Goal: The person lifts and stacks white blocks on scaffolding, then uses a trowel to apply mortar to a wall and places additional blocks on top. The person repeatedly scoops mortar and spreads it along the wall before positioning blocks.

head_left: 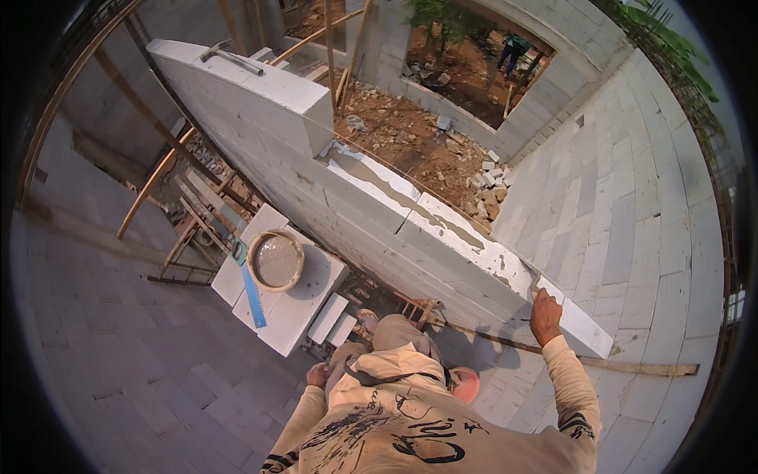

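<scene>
My right hand [546, 317] is closed round a small trowel [536, 281], mostly hidden by the fingers, at the top of a white block wall [466, 265]. Grey mortar [379, 180] lies in a patchy strip along that top. The trowel is near the strip's right end, beside the last bare white block [584, 328]. Low by my left thigh, my left hand [317, 374] has its fingers curled; whether anything is in them is hidden. Farther along the wall, a hammer [231, 60] rests on a raised large white block [245, 93].
Left of the wall, a round bucket of grey mortar [275, 261] and a handsaw with a blue blade [253, 294] sit on stacked white blocks [300, 304]. A taut string [371, 152] runs above the wall. A reddish bucket [464, 384] is beside me. Wooden poles [154, 186] stand left.
</scene>
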`<action>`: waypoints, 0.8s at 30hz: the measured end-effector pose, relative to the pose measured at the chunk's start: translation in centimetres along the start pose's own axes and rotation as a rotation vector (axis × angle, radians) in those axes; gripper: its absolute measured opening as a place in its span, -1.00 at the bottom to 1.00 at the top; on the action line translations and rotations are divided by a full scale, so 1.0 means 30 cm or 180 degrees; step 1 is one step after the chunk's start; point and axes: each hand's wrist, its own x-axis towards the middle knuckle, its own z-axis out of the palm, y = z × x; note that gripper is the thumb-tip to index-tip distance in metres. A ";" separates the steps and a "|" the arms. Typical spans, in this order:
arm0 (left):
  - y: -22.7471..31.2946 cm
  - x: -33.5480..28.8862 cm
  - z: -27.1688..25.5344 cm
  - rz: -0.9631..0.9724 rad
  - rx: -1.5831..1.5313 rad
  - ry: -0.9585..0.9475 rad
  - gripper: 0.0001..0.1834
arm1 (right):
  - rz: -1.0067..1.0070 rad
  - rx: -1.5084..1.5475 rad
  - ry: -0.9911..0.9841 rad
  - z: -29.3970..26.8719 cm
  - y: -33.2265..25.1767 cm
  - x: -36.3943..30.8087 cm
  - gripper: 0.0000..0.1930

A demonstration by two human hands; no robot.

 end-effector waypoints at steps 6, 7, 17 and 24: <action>0.099 0.091 0.056 -0.0338 -0.0481 -0.0331 -0.76 | 0.1009 0.0203 -0.0236 0.064 -0.095 -0.362 -0.54; 0.135 0.123 0.065 -0.0266 -0.0473 -0.0467 -0.75 | 0.1095 0.0395 -0.0154 0.045 -0.092 -0.415 -0.56; 0.398 0.282 0.141 -0.0067 0.0312 -0.0691 -0.65 | 0.1066 0.6554 -0.0199 0.064 -0.506 -0.258 -0.72; 0.430 0.221 0.055 0.0161 0.0073 -0.0437 -0.64 | 0.1336 0.6504 -0.1150 0.220 -0.907 -0.142 -0.57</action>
